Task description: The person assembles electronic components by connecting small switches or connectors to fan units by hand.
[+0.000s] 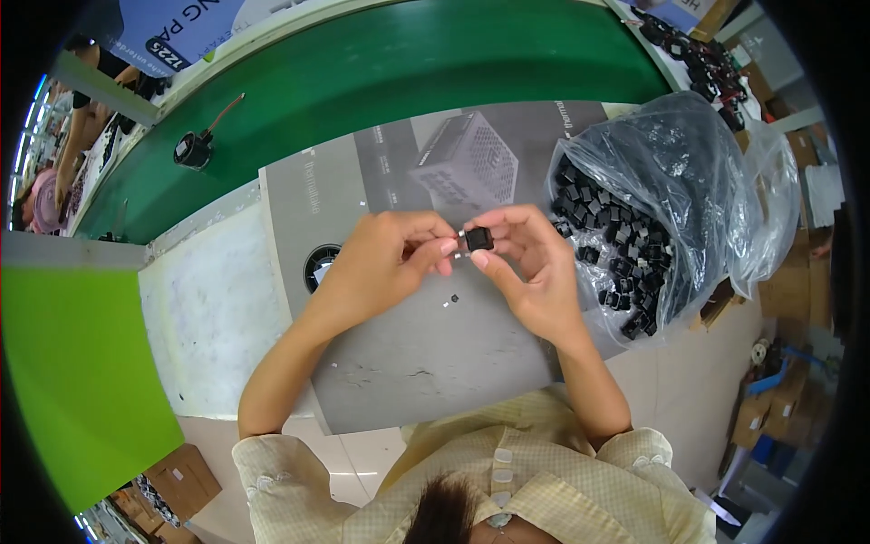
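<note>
Between the thumb and fingers of my right hand (539, 267) is a small black square plastic part (478, 238), held up over the grey printed cardboard sheet (399, 390). My left hand (394, 254) meets it from the left, its thumb and index finger pinched at the part's edge. Whatever lies in that pinch is too small to make out. To the right, an open clear plastic bag (671, 154) holds many similar black parts (625, 240). Partly covered by my left forearm, a round black-rimmed thing (314, 264) sits on the cardboard. Tiny black and white bits (454, 298) lie below my hands.
Beyond the cardboard runs a green conveyor belt (362, 95), with a black round part with a wire (192, 150) on it. A white worktop (208, 308) and a bright green panel (77, 363) are at the left. Another person's arm (77, 136) shows far left.
</note>
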Demonstrator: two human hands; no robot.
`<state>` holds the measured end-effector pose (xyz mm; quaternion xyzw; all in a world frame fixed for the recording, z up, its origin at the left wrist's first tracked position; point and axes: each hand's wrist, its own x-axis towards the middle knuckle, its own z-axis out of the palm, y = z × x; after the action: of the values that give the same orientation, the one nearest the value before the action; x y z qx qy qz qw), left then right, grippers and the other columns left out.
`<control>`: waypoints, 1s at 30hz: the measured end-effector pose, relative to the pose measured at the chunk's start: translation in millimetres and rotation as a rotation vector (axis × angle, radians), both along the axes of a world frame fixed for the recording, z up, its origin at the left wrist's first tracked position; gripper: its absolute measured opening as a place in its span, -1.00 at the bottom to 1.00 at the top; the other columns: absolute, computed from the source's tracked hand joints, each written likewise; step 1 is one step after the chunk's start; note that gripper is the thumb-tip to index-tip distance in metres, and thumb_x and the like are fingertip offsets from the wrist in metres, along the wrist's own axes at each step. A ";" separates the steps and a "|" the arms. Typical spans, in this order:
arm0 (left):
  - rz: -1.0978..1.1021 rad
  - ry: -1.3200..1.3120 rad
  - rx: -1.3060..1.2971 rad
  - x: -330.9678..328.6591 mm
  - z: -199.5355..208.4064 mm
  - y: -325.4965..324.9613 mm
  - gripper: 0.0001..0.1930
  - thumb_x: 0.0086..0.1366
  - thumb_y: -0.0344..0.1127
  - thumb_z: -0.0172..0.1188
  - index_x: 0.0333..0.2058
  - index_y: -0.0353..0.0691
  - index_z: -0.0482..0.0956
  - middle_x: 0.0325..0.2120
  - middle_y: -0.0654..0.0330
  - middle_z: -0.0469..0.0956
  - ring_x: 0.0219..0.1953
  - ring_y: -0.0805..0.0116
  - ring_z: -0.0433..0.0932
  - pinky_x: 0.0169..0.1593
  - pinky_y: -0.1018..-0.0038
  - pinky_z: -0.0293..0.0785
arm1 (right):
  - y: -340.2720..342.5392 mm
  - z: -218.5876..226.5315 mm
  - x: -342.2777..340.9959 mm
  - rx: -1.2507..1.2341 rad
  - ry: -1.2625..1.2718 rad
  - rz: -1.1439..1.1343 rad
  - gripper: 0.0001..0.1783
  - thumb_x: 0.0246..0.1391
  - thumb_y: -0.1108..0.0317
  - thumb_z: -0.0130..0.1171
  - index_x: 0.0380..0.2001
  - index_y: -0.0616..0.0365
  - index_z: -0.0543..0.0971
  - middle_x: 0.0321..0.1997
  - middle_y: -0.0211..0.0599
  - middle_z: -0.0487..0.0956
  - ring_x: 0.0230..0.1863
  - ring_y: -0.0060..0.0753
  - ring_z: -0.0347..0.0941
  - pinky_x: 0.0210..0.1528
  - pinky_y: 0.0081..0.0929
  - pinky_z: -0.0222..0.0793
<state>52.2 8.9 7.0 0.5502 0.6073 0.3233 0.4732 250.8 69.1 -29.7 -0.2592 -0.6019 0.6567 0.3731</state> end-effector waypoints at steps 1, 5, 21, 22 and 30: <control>0.007 0.000 -0.001 -2.5 0.2 -0.7 -0.80 0.38 -0.42 0.15 -0.09 -0.28 0.68 -0.49 0.15 0.60 -0.46 0.52 0.48 -0.36 0.47 0.39 | 3.3 0.6 -3.1 0.110 -0.036 -0.001 -0.58 0.14 0.66 0.21 0.08 0.31 0.50 -0.02 -0.19 0.56 -0.01 -0.46 0.53 0.02 -0.51 0.48; -0.036 0.175 0.155 -11.1 6.3 -2.1 -0.83 0.39 -0.41 0.17 -0.15 -0.33 0.69 -0.45 0.17 0.63 -0.45 0.53 0.48 -0.35 0.55 0.38 | 12.6 -2.4 -9.1 0.289 -0.097 -0.018 -0.59 0.08 0.67 0.25 0.03 0.26 0.60 0.02 -0.21 0.56 0.00 -0.45 0.50 0.03 -0.49 0.48; 0.077 0.054 0.078 -7.0 5.2 -0.5 -0.84 0.35 -0.38 0.25 -0.23 -0.36 0.69 -0.41 0.19 0.63 -0.43 0.53 0.48 -0.30 0.55 0.42 | 10.5 -8.3 -12.3 0.463 -0.141 -0.139 -0.67 0.12 0.50 0.29 -0.01 0.20 0.65 -0.34 -0.29 0.56 -0.34 -0.47 0.45 -0.21 -0.55 0.43; 0.076 0.053 0.077 -5.9 5.0 -0.4 -0.84 0.35 -0.38 0.25 -0.23 -0.36 0.69 -0.41 0.19 0.63 -0.43 0.53 0.48 -0.30 0.55 0.42 | 9.9 -8.1 -12.5 0.462 -0.142 -0.140 -0.67 0.12 0.50 0.29 -0.01 0.20 0.65 -0.34 -0.29 0.56 -0.34 -0.47 0.45 -0.21 -0.55 0.43; 0.149 0.258 0.327 1.8 -2.2 -1.8 -0.86 0.31 -0.33 0.28 -0.39 -0.26 0.67 -0.50 0.12 0.61 -0.47 0.26 0.58 -0.32 0.44 0.49 | 6.3 -5.9 -14.1 0.489 -0.245 -0.108 -0.66 0.09 0.53 0.31 -0.03 0.19 0.64 -0.38 -0.31 0.54 -0.36 -0.46 0.46 -0.28 -0.53 0.44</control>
<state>53.9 7.1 4.8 0.6103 0.6411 0.3785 0.2706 236.7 75.4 -35.6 -0.2707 -0.7686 0.4346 0.3834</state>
